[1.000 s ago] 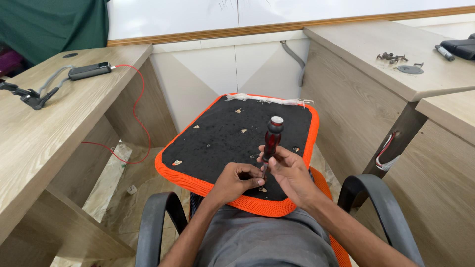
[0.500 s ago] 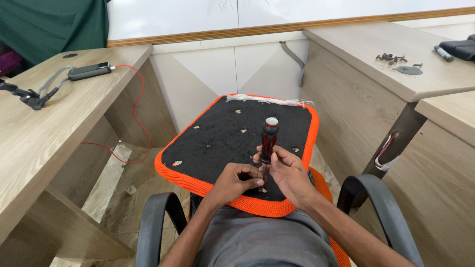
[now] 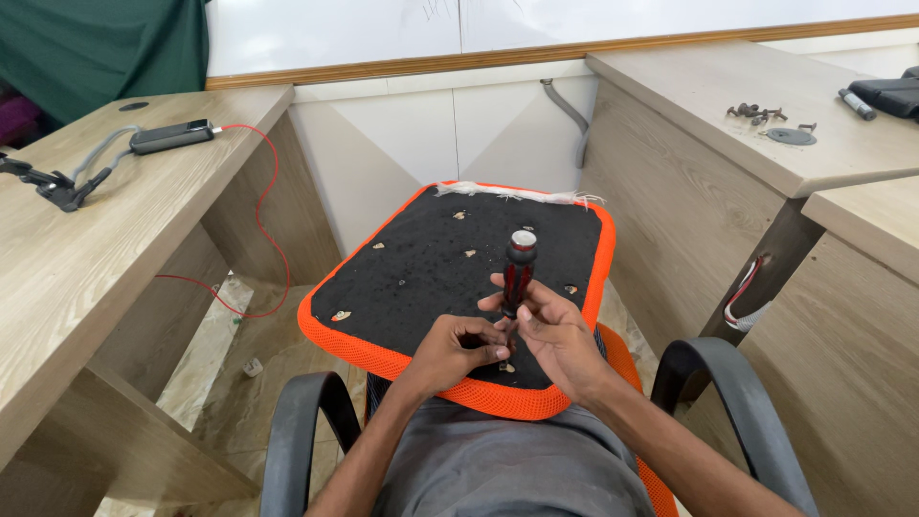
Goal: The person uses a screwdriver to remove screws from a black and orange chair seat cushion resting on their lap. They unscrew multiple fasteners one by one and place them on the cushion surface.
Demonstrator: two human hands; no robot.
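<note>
Screwdriver: the screwdriver [image 3: 519, 273], red-and-black handled, stands upright at lower centre of the frame, tip down on the near edge of the seat pad [image 3: 431, 273]; I judge upright keeps the tip seated on a fastener.
Right grip: my right hand [image 3: 555, 330] is wrapped closed around the lower handle and shaft.
Left grip: my left hand [image 3: 459, 349] has fingers pinched shut at the tip, apparently steadying it; I cannot tell if it holds a screw.
Seat pad: black underside up, orange mesh rim, resting across my lap so the screw points face me.
Surroundings: loose screws [image 3: 756, 112] lie upper right on the right desk [image 3: 728, 86]; a red cable [image 3: 273, 206] hangs off the left desk [image 3: 86, 249].
Obstacles: chair armrests [image 3: 297, 431] flank my forearms, nothing blocks the tool.
</note>
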